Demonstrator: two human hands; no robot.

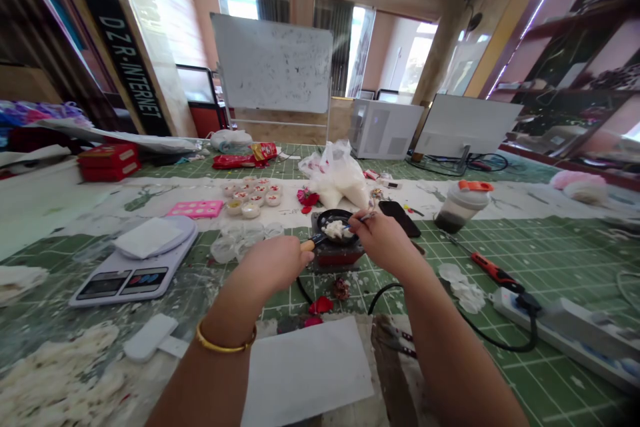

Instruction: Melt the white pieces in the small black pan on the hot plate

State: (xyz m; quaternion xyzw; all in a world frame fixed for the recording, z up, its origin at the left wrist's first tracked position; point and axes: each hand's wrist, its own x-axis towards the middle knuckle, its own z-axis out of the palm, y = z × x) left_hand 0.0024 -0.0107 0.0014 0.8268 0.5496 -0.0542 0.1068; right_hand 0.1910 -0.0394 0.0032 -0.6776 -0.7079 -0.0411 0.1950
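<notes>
My left hand (pixel 280 263) is wrapped round the wooden handle of a small black frying pan (pixel 326 215). The pan rests on a small dark red electric hot plate (pixel 340 258). White, soft-looking lumps (pixel 336 229) lie inside it. Over the pan's right side, my right hand (pixel 383 240) is closed on a thin stick-like tool (pixel 369 216), its lower end among the lumps; its exact kind cannot be made out. Behind the pan stands a plastic bag of white material (pixel 343 180). Small clear cups (pixel 237 243) are left of my left hand.
Filled little cups (pixel 257 199), a pink mould (pixel 195 209) and a kitchen scale (pixel 135 267) stand to the left. On the right are a phone (pixel 399 217), an orange-lidded shaker (pixel 463 205), a red-handled soldering iron (pixel 495 271) and a power strip (pixel 565 333). White paper (pixel 310 373) lies in front.
</notes>
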